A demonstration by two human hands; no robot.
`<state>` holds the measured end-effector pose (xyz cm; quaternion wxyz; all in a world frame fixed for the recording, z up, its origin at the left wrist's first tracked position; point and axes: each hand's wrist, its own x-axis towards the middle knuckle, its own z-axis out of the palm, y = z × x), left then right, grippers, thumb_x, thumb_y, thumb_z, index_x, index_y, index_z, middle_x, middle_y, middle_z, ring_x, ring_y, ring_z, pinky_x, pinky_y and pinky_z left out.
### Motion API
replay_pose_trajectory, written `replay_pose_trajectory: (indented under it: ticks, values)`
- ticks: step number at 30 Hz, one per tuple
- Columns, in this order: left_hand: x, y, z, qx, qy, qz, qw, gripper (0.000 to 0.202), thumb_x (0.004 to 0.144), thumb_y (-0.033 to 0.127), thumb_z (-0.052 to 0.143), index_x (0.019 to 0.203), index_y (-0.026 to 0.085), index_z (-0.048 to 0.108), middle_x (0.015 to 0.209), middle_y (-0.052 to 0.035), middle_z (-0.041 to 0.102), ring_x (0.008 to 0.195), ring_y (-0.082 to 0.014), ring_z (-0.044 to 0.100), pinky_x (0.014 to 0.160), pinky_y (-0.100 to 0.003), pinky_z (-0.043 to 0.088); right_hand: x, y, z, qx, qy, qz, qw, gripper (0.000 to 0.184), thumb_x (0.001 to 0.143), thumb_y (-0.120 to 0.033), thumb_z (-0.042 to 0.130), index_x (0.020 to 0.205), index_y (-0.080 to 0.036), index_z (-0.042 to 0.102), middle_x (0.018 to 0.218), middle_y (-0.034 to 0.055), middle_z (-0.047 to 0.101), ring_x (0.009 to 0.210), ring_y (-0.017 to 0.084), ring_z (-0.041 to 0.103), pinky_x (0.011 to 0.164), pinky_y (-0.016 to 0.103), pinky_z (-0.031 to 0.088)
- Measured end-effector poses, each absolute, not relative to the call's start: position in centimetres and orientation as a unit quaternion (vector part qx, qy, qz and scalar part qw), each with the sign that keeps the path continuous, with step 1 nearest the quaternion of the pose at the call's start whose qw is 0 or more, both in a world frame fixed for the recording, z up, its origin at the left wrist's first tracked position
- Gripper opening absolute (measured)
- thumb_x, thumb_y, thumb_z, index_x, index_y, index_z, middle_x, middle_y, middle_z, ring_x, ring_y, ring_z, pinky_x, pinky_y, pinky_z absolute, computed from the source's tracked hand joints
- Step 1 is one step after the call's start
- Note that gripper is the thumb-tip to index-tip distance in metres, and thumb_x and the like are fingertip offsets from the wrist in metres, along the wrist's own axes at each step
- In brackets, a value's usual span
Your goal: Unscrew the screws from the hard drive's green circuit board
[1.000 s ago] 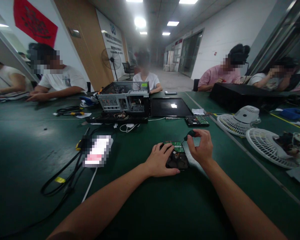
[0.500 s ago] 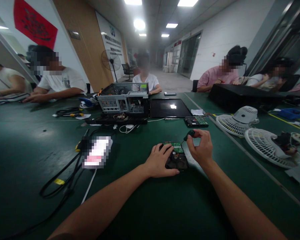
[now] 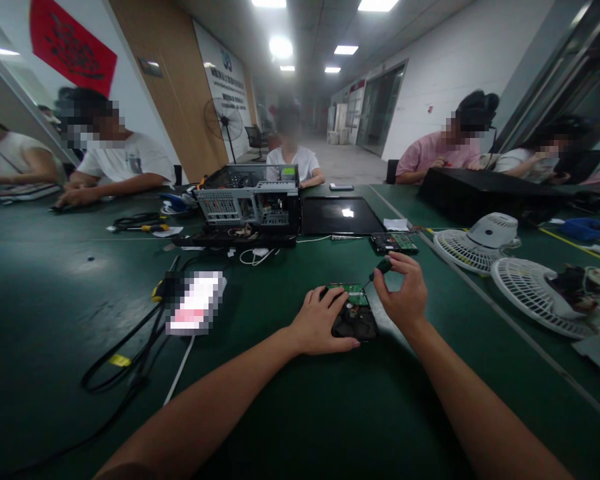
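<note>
A hard drive (image 3: 355, 323) lies on the green table with its green circuit board (image 3: 353, 293) facing up. My left hand (image 3: 317, 321) grips it from the left, fingers spread over the top and the thumb along the near edge. In my right hand (image 3: 404, 288) a small screwdriver with a dark green handle (image 3: 381, 269) is pinched between thumb and fingers. Its thin shaft slants down to the right edge of the circuit board; the exact contact of the tip is too small to tell. Beyond my right hand lies a second hard drive (image 3: 394, 243).
An opened computer case (image 3: 250, 203) and a flat black panel (image 3: 343, 215) stand ahead. A blurred-out bright device (image 3: 197, 303) and black cables (image 3: 110, 387) lie left. White fan parts (image 3: 535, 293) are right. Several people sit around the table, one behind a black box (image 3: 485, 193).
My right fingers have shifted slightly on the screwdriver handle, now looser and more extended at its top. The left hand and the hard drive keep their place. The view has moved slightly.
</note>
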<state>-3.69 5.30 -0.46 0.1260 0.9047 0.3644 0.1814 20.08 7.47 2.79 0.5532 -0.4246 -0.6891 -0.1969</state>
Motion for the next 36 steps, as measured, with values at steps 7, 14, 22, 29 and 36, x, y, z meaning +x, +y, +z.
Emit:
replay_pose_trajectory:
  ticks: [7,14,22,29,36]
  values:
    - [-3.77,5.24,-0.23,0.904,0.365,0.176,0.134,0.109,0.073,0.089,0.057,0.159,0.027,0.030,0.160,-0.0097,0.034,0.141,-0.0475,0.028,0.117,-0.065,0.024,20.14,7.38,2.56,-0.438,-0.678,-0.220,0.547,0.038,0.085,-0.024,0.075,0.116,-0.022,0.053,0.112,0.0100,0.065,0.101,0.024,0.066,0.087,0.045,0.058]
    - [-3.79,5.29,-0.23,0.902,0.363,0.181,0.145,0.110,0.072,0.088,0.060,0.159,0.028,0.030,0.159,-0.0100,0.035,0.142,-0.0477,0.027,0.117,-0.066,0.024,20.14,7.12,2.67,-0.446,-0.681,-0.195,0.547,0.035,0.087,-0.024,0.069,0.117,-0.022,0.053,0.112,0.0105,0.061,0.091,0.022,0.063,0.083,0.046,0.057]
    - [-3.70,5.20,-0.19,0.902,0.366,0.183,0.140,0.109,0.071,0.087,0.062,0.158,0.029,0.030,0.158,-0.0098,0.036,0.142,-0.0472,0.028,0.117,-0.064,0.024,20.12,7.23,2.49,-0.434,-0.693,-0.185,0.545,0.035,0.088,-0.021,0.067,0.119,-0.022,0.051,0.123,0.0136,0.064,0.109,0.026,0.065,0.089,0.048,0.058]
    - [-3.69,5.20,-0.26,0.903,0.367,0.181,0.133,0.110,0.072,0.088,0.060,0.158,0.026,0.031,0.159,-0.0100,0.036,0.142,-0.0466,0.028,0.118,-0.064,0.024,20.14,7.27,2.48,-0.444,-0.684,-0.196,0.544,0.037,0.086,-0.021,0.069,0.118,-0.021,0.052,0.118,0.0123,0.065,0.102,0.025,0.065,0.083,0.044,0.058]
    - [-3.74,5.22,-0.21,0.903,0.366,0.178,0.139,0.111,0.072,0.089,0.058,0.159,0.027,0.030,0.159,-0.0100,0.035,0.142,-0.0475,0.028,0.117,-0.065,0.023,20.03,7.13,2.81,-0.445,-0.682,-0.203,0.544,0.037,0.085,-0.022,0.071,0.118,-0.022,0.053,0.112,0.0104,0.060,0.096,0.023,0.062,0.080,0.044,0.058]
